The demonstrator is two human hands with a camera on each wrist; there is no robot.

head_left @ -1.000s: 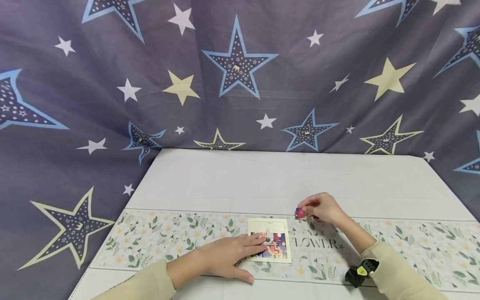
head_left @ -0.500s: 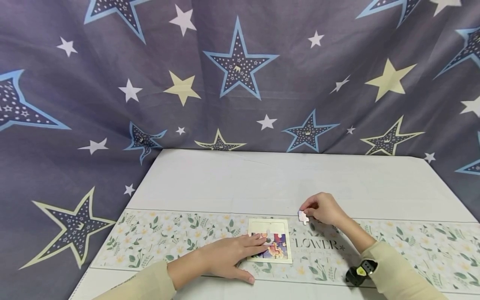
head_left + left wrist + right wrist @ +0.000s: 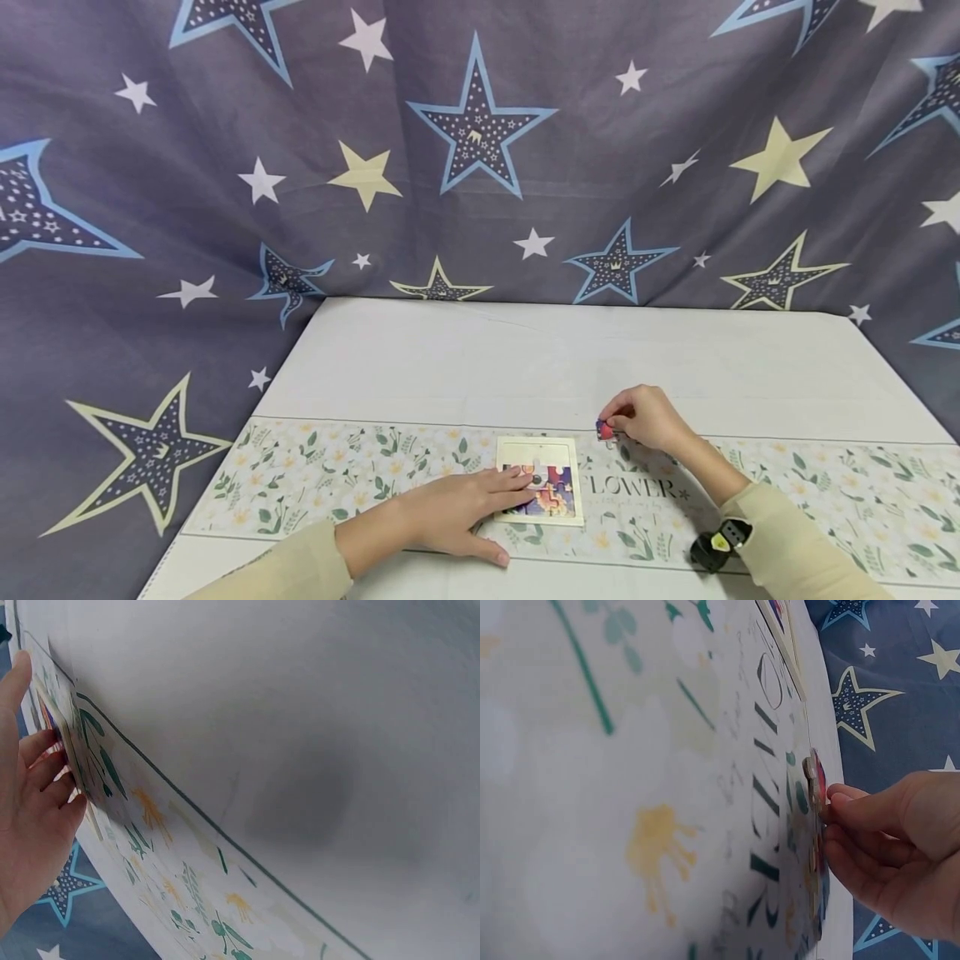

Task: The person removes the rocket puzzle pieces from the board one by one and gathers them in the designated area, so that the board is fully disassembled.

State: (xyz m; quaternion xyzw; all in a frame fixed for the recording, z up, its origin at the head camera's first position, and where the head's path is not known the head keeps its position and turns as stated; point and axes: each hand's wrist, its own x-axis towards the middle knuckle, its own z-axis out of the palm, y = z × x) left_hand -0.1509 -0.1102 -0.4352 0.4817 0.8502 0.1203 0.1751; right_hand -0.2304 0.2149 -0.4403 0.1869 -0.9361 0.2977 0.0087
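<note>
My left hand [image 3: 468, 510] lies flat with its fingers stretched over the lower left part of a jigsaw puzzle in a pale wooden tray [image 3: 555, 453]. Several joined pieces [image 3: 557, 498] with a purple, red and orange picture fill the tray's lower part; its upper strip shows bare wood. Beyond the tray's upper right corner, my right hand [image 3: 647, 417] pinches a red and purple jigsaw piece [image 3: 604, 430] between thumb and fingers. The right wrist view shows this piece [image 3: 819, 776] edge-on. Below it, further piece-like edges lie partly hidden by the fingers.
A white table [image 3: 450, 358] carries a flower-printed strip [image 3: 337, 467] with "FLOWER" lettering [image 3: 630, 487] right of the tray. A dark star-patterned curtain [image 3: 315, 108] hangs behind and at the left. A black device [image 3: 711, 552] is strapped at my right wrist.
The held piece showed its coloured face, then its pale back, and now shows the coloured face again. My right hand shifted slightly to the right; my left hand stays on the puzzle.
</note>
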